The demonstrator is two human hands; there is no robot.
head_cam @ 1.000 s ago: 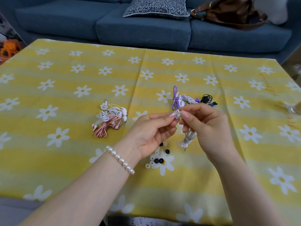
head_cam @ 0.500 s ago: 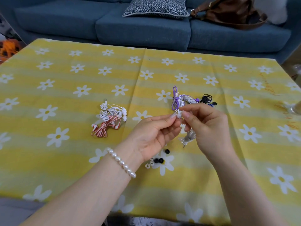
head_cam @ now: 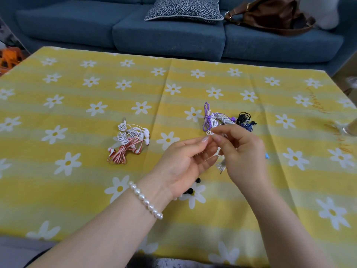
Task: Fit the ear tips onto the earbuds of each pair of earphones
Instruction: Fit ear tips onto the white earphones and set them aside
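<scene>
My left hand (head_cam: 185, 161) and my right hand (head_cam: 241, 149) meet above the middle of the table. Between their fingertips sits a small white earbud (head_cam: 209, 132), pinched from both sides. Its bundled white cable (head_cam: 221, 164) hangs under my right hand. Loose black and white ear tips (head_cam: 191, 190) lie on the cloth just below my left wrist, partly hidden by it. A heap of white and red earphones (head_cam: 129, 144) lies to the left. Purple, white and black earphones (head_cam: 224, 118) lie just beyond my fingers.
A yellow tablecloth with white daisies (head_cam: 77, 190) covers the table. A blue sofa (head_cam: 168, 35) with a patterned cushion (head_cam: 183, 8) and a brown bag (head_cam: 274, 14) stands behind it. A glass object (head_cam: 349, 128) shows at the right edge.
Both hands have lifted a little and moved slightly away from me, still pinching the white earbud. The hanging cable bundle has risen with them.
</scene>
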